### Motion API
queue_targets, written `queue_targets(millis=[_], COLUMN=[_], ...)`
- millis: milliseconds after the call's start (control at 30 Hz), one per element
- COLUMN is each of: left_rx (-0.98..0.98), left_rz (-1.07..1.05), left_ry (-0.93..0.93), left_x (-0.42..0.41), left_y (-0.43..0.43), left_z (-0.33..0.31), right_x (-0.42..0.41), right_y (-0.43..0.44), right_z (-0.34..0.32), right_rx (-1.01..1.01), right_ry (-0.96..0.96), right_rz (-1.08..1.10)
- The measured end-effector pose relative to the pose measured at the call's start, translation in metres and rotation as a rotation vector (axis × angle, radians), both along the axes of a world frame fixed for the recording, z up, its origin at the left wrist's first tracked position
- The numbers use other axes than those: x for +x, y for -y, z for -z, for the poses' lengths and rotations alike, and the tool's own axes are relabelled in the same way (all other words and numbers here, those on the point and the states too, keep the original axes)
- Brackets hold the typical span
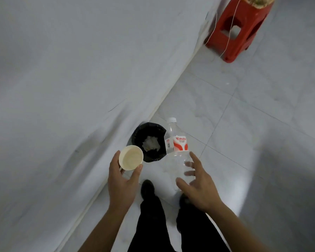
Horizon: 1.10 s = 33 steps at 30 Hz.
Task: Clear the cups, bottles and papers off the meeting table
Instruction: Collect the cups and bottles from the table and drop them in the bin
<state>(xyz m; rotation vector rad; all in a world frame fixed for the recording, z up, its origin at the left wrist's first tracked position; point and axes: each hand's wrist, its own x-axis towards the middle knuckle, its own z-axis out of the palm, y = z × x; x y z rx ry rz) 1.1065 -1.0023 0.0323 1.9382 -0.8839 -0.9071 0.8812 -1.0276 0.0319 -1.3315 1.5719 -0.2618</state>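
Note:
My left hand (123,180) grips a cream paper cup (131,157), its open mouth facing up, just left of a bin. My right hand (196,184) holds a clear plastic bottle (176,148) with a white cap and a red-and-white label, its cap pointing away from me. The fingers wrap the bottle's lower body and show through the plastic. Between and beyond the two hands stands a small bin with a black liner (150,142) on the floor, with crumpled white paper (151,144) inside it.
A white cloth-covered table (71,79) fills the left side, its edge running diagonally down to the bin. A red plastic stool (238,28) stands on the pale tiled floor at the far right. My dark trousers and shoes (147,190) are below the hands.

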Motion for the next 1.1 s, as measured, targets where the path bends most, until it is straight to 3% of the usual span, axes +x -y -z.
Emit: queue_targets(millis=[100,267,467,667,767,867,1100], left_rx=[0.086,0.213,0.365,0.370,0.317,0.257,0.164], left_rz=[0.018,0.033,0.060,0.101,0.135,0.103,0.162], left_ry=[-0.053,-0.035,0.035,0.093,0.090,0.107,0.124], left_x=[0.014,0.020,0.020,0.019,0.019,0.013,-0.006], left_y=[0.042,0.093,0.127,0.125,0.109,0.102,0.126], left_z=[0.064,0.241,0.443,0.548,0.553,0.514,0.318], right_x=[0.017,0.044,0.069,0.088,0.088,0.077,0.034], right_y=[0.042,0.107,0.145,0.149,0.145,0.138,0.152], right_z=[0.058,0.229,0.419,0.529,0.531,0.498,0.311], right_rx=[0.108,0.336,0.349,0.257,0.234,0.223,0.023], right_ry=[-0.019,-0.009,-0.051,-0.179,-0.165,-0.164,-0.204], right_rz=[0.012,0.154,0.076,-0.079,-0.139,-0.211,-0.213])
